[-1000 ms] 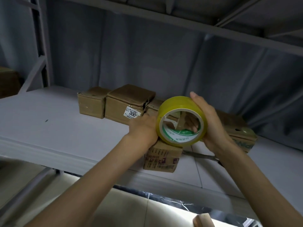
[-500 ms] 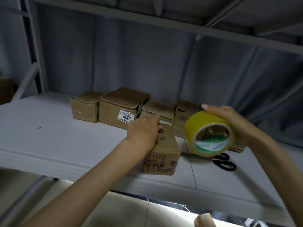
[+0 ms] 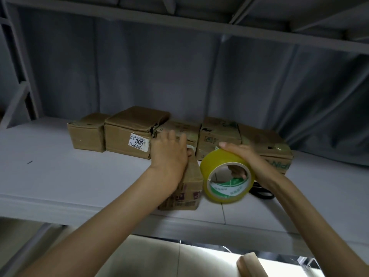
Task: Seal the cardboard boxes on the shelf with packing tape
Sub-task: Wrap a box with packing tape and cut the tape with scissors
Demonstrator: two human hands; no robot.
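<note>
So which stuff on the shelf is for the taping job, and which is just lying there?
For the job:
- yellow tape roll, held by the right hand
- small front box, with the left hand resting on top
- row of boxes behind, waiting for tape
- black scissors, probably for cutting tape

Just lying about:
- cardboard piece below the shelf

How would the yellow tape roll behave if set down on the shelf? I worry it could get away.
The tape roll is round with a hollow core, so on edge it would likely roll along the flat shelf. Laid flat it should stay. The right hand grips it through the core, so it looks light and stiff.
</note>
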